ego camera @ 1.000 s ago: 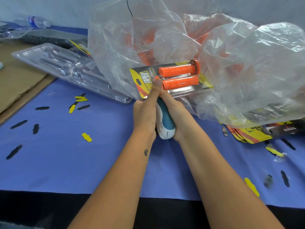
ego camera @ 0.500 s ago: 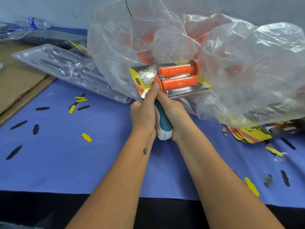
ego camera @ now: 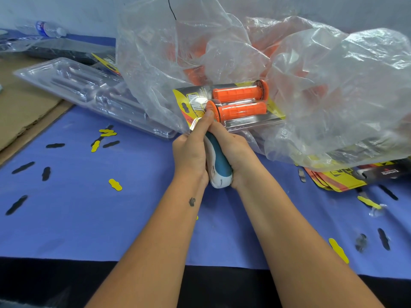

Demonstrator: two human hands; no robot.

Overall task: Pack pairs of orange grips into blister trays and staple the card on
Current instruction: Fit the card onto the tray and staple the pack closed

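A big crumpled clear plastic bag (ego camera: 255, 70) of loose orange grips fills the far side of my blue table (ego camera: 111, 218), and I place everything else from it. To the bag's left lies a row of empty clear blister trays (ego camera: 89, 92); under its right edge a stack of yellow printed cards (ego camera: 333, 176) pokes out. Leaning against the bag's near front is the pack I am working on: a blister tray (ego camera: 235, 107) holding two orange grips (ego camera: 240, 101) side by side over its yellow card (ego camera: 184, 101). Both my hands wrap tight around a teal and white stapler (ego camera: 216, 165), left hand (ego camera: 189, 152) and right hand (ego camera: 233, 150) squeezing together, its nose at the pack's near left corner. I judge the pack light, with thin springy plastic that is slick and flexes easily, so it is best held by the flat rim beside the grips, not the bulging pockets. Small yellow and black punched card scraps (ego camera: 115, 184) dot the table nearer me.
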